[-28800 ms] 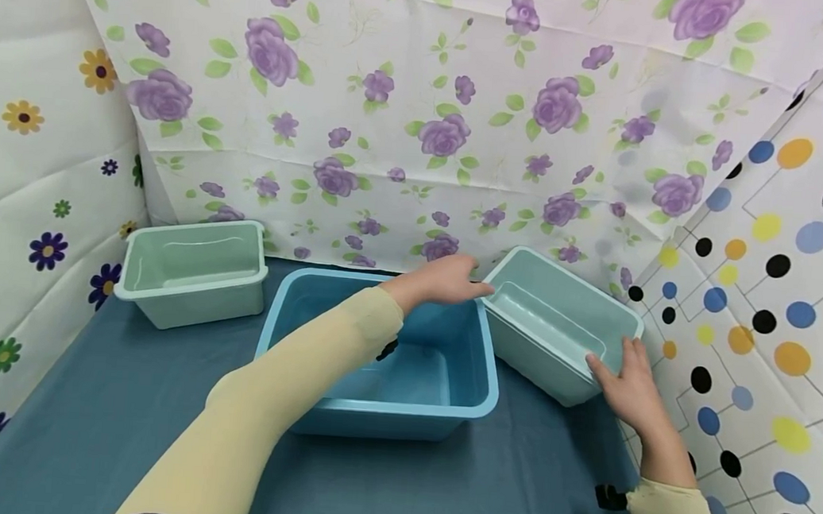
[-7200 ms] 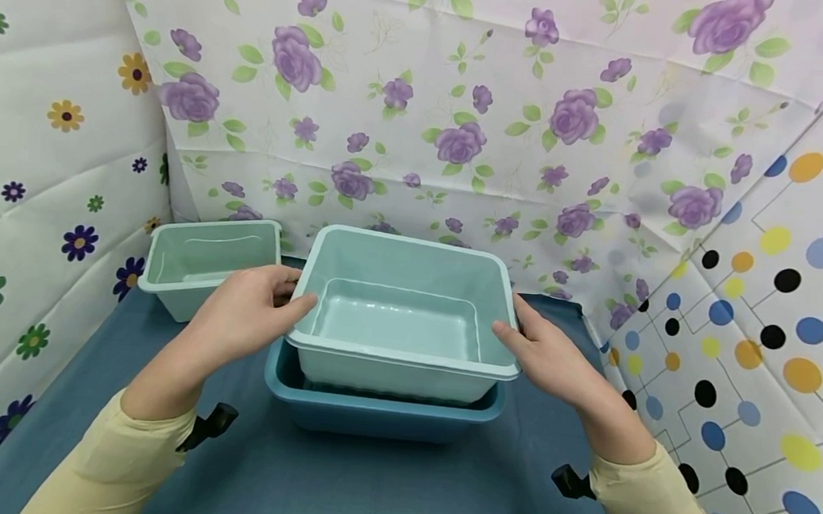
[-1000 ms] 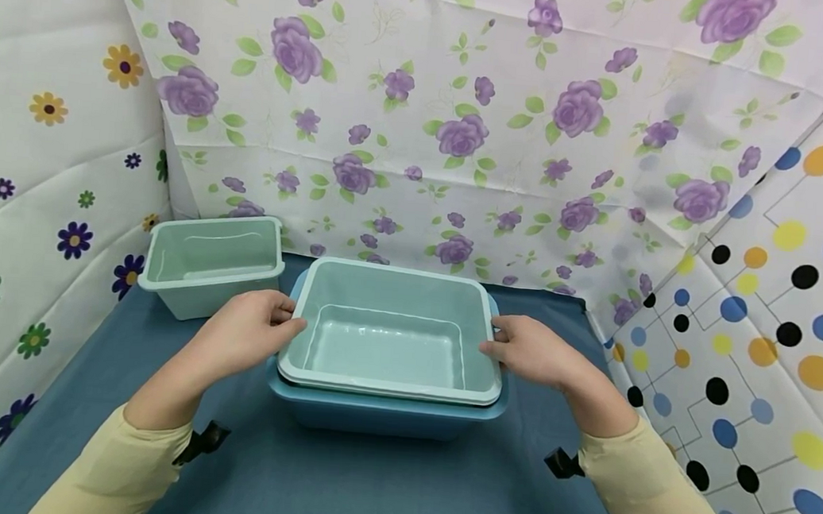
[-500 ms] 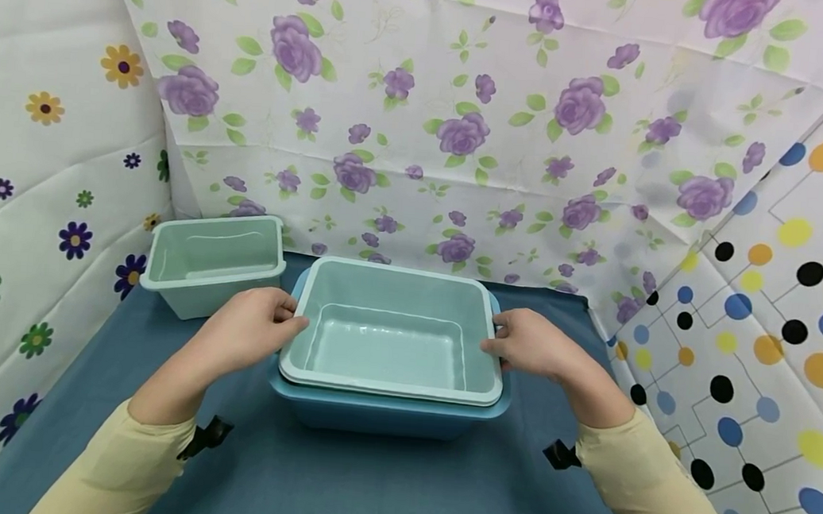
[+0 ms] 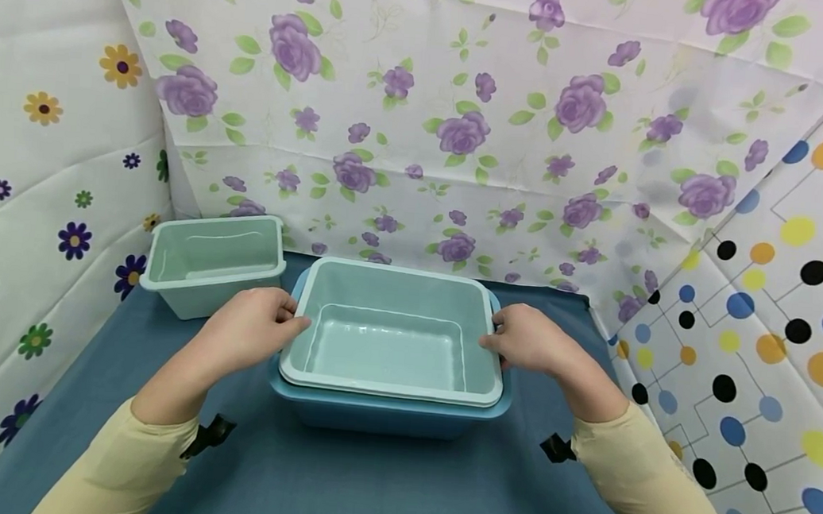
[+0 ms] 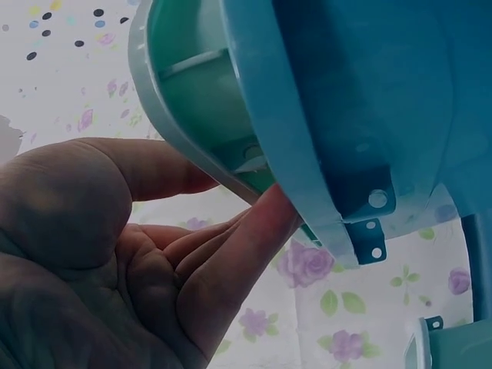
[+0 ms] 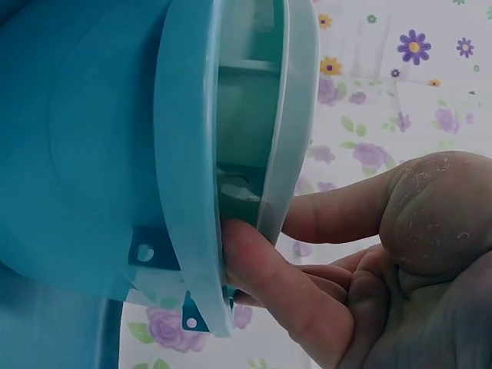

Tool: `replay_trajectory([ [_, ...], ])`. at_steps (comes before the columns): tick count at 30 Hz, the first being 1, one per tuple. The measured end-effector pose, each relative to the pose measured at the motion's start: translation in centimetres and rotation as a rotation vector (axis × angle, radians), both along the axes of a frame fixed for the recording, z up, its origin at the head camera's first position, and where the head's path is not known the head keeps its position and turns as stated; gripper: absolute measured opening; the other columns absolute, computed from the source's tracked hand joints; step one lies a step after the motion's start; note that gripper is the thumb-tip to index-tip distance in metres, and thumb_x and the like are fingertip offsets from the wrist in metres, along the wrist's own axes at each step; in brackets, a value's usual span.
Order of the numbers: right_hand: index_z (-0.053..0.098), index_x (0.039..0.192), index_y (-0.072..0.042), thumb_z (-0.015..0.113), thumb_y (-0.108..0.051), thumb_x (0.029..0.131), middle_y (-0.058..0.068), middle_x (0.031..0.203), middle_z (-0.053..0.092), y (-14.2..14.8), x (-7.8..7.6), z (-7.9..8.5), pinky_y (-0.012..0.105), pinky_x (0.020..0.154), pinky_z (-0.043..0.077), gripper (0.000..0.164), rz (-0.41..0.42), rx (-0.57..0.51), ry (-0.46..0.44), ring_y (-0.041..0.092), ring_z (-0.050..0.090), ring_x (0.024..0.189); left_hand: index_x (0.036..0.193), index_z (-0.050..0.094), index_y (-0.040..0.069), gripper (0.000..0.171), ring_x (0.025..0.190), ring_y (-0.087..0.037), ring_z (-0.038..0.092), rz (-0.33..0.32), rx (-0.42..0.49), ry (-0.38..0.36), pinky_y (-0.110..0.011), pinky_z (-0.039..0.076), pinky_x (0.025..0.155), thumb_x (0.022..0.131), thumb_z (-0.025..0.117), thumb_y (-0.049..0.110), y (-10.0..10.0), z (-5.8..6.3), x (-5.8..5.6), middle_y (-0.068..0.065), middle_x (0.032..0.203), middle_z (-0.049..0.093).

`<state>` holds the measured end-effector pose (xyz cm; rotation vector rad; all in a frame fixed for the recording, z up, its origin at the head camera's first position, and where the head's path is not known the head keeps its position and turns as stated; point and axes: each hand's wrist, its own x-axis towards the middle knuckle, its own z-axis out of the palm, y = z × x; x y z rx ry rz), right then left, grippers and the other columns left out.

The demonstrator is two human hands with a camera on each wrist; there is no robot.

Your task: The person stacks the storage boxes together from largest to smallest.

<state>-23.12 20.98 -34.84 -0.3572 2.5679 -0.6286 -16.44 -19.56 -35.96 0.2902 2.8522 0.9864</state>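
A pale aqua bin (image 5: 395, 288) sits nested in a larger blue bin (image 5: 386, 421), its rim just above the blue one. My left hand (image 5: 252, 327) pinches the aqua rim at the left end, thumb over the top. At the opposite end my right hand (image 5: 529, 341) pinches the same rim. Seen from the left wrist, fingers of the left hand (image 6: 146, 254) reach under the aqua rim (image 6: 157, 84), close against the blue rim (image 6: 261, 84). The right wrist view has the right hand (image 7: 346, 269) between the aqua rim (image 7: 300, 92) and the blue rim (image 7: 184, 115).
A smaller pale green bin (image 5: 209, 283) stands at the back left, near my left hand. Blue cloth (image 5: 381, 486) covers the table. A flowered sheet (image 5: 408, 105) hangs behind, with patterned sheets on the left (image 5: 45, 160) and right (image 5: 773, 314).
Earlier the aqua bin stood right of the blue bin; later both hands held it raised over the blue bin. It now sits lower inside. Over the last second almost nothing moved.
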Motion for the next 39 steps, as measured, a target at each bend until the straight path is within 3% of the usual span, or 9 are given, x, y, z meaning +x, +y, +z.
replay_trajectory([
  [6,0.073,0.133,0.008,0.072,-0.02,0.111,0.007,0.099,0.078,0.1,-0.4,0.0,0.043,0.084,0.065,0.035,-0.005,-0.003,-0.001,0.017,0.078,0.078,0.065,0.04,0.021,0.055,0.051,-0.014,0.032,0.006,-0.016,0.0,-0.032,0.028,0.054,0.11,0.07,0.025,0.0,0.1,-0.1,0.006,0.058,0.03],
  [13,0.075,0.129,0.006,0.071,-0.02,0.111,0.005,0.09,0.08,0.1,-0.6,-0.2,0.043,0.085,0.064,0.032,-0.005,-0.015,-0.015,0.018,0.078,0.077,0.069,0.063,0.017,0.042,0.053,-0.016,0.042,0.005,-0.038,-0.029,-0.035,0.037,0.057,0.11,0.07,0.025,-0.2,0.0,-0.7,0.005,0.058,0.041],
  [22,0.077,0.121,0.004,0.073,-0.02,0.11,0.005,0.085,0.079,0.0,-0.9,-0.4,0.041,0.08,0.065,0.027,-0.007,0.007,-0.003,0.018,0.077,0.073,0.068,0.065,0.017,0.043,0.053,-0.017,0.043,-0.005,-0.062,-0.046,-0.035,0.038,0.057,0.11,0.072,0.027,-0.3,0.0,-1.3,0.005,0.056,0.039],
  [39,0.07,0.127,0.009,0.072,-0.017,0.11,0.01,0.093,0.079,0.2,-0.8,-0.1,0.04,0.079,0.066,0.031,-0.033,-0.033,-0.034,0.02,0.079,0.077,0.081,0.076,0.014,0.03,0.058,-0.019,0.054,-0.019,-0.065,-0.07,-0.037,0.043,0.06,0.109,0.073,0.024,-0.4,0.2,-1.6,0.0,0.06,0.055],
])
